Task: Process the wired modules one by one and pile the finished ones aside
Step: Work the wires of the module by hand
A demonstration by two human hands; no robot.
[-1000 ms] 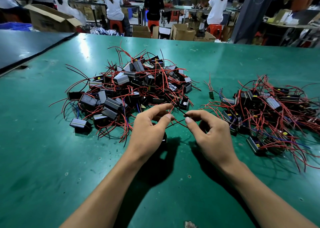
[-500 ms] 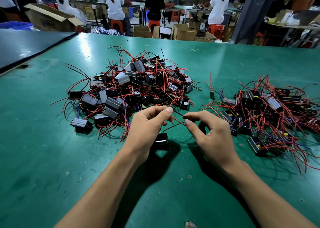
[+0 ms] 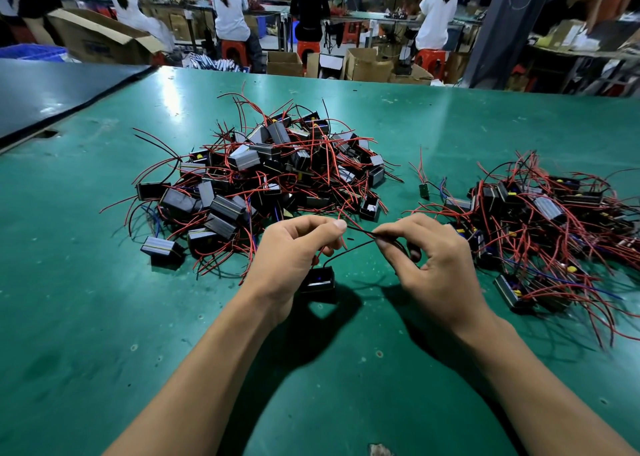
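Wide green worktable (image 3: 104,317) filled view; far edge well beyond piles, bare surface toward person and between piles. Centre-left sat large heap of wired modules (image 3: 270,178); at right, smaller heap (image 3: 540,220) (likely finished ones, so most work probably remained). Low centre, left hand (image 3: 291,258), fingers curled, pinched leads; right hand (image 3: 436,268) pinched black wire (image 3: 360,231) between thumb and forefinger. Under left hand lay current module (image 3: 317,282), on or just above table.
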